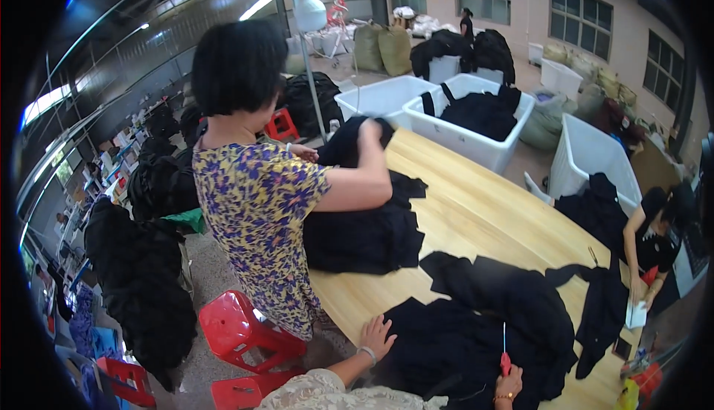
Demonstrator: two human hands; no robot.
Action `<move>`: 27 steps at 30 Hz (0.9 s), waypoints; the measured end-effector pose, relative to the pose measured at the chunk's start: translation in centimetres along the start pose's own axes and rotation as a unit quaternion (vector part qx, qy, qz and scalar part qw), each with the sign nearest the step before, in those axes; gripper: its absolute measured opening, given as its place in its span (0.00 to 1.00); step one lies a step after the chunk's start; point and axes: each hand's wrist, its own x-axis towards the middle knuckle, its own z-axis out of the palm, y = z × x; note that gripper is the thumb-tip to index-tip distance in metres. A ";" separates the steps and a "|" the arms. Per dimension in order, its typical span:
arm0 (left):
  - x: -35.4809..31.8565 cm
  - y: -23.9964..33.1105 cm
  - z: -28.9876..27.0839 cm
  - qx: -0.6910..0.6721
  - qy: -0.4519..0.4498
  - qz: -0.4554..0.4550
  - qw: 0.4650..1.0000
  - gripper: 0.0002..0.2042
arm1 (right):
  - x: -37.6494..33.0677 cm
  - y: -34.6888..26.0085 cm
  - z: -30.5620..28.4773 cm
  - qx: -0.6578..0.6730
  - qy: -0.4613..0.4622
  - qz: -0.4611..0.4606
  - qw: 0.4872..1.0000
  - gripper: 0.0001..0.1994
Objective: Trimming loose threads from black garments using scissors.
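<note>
My left hand (377, 338) lies with its fingers spread at the table's near edge, touching the left side of a black garment (439, 339). In my right hand (509, 385) is a red-handled tool (506, 363) with a thin, pointed metal end aimed away from me. My fingers are closed round its handle, above the same dark cloth. I cannot tell whether it is a pair of scissors or another pointed tool. Just beyond, more black garments (513, 291) lie heaped, and folds run together so their borders are hard to make out.
A co-worker in a flowered top (256, 216) stands at the wooden table (476, 202), handling a black garment pile (364, 231). Another person (658, 239) works at the right end. White bins (465, 138) stand beyond. Red stools (238, 328) and a dark cloth heap (137, 291) are left.
</note>
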 end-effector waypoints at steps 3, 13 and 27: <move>0.3 0.4 0.1 0.043 0.009 0.008 0.999 0.26 | -0.8 -0.2 -2.3 0.007 -0.128 0.023 0.991 0.19; 2.0 1.8 -2.1 0.007 0.050 -0.002 0.999 0.23 | 0.9 -1.1 -0.2 -0.020 -0.027 -0.003 0.999 0.14; 1.3 2.2 -1.2 0.022 0.024 -0.005 0.999 0.24 | 0.9 -0.1 0.0 -0.041 -0.018 0.005 0.999 0.12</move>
